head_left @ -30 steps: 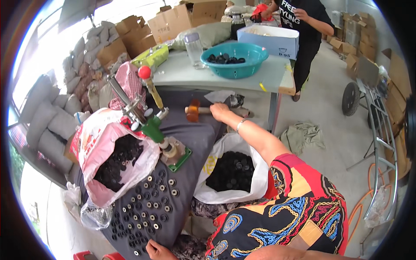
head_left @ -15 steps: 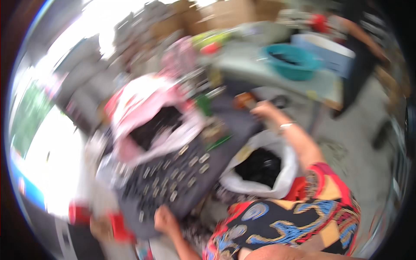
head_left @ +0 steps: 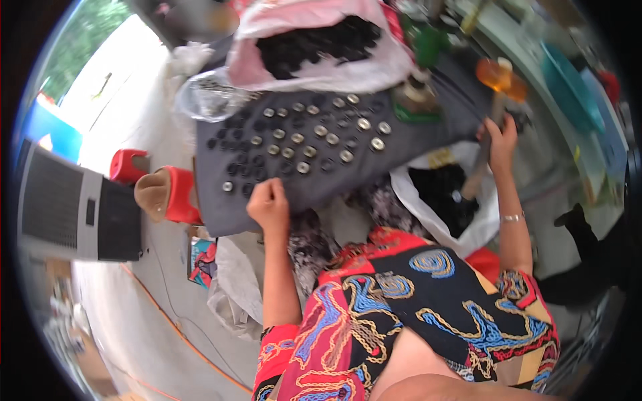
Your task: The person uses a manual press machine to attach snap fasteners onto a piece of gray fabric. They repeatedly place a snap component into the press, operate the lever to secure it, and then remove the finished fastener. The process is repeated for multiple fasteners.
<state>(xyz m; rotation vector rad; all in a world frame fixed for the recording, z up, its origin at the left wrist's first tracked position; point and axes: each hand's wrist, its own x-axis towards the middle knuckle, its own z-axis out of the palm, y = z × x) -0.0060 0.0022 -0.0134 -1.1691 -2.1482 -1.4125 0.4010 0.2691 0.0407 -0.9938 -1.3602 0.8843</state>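
My right hand point(head_left: 503, 142) grips the wooden handle of a mallet with an orange, translucent head point(head_left: 493, 75), raised head-up over the table's right side. My left hand point(head_left: 269, 204) is closed at the near edge of the grey-covered table point(head_left: 421, 142); anything inside its fingers is hidden. In front of it several small round metal pieces point(head_left: 303, 168) lie in loose rows. Small black rings point(head_left: 241, 167) are spread among them, mostly toward the left.
A pink-and-white sack point(head_left: 242, 67) of black parts stands at the table's far side. A clear plastic bag point(head_left: 210, 97) sits at its left, a green-based object point(head_left: 416, 110) right. A white bag point(head_left: 487, 217) holds black parts by my lap. Red stools point(head_left: 180, 197) stand left.
The view has swung toward the right and sharpened, so the table appears higher. My right hand still holds the mallet, now more upright; my left hand stays closed by the table edge.
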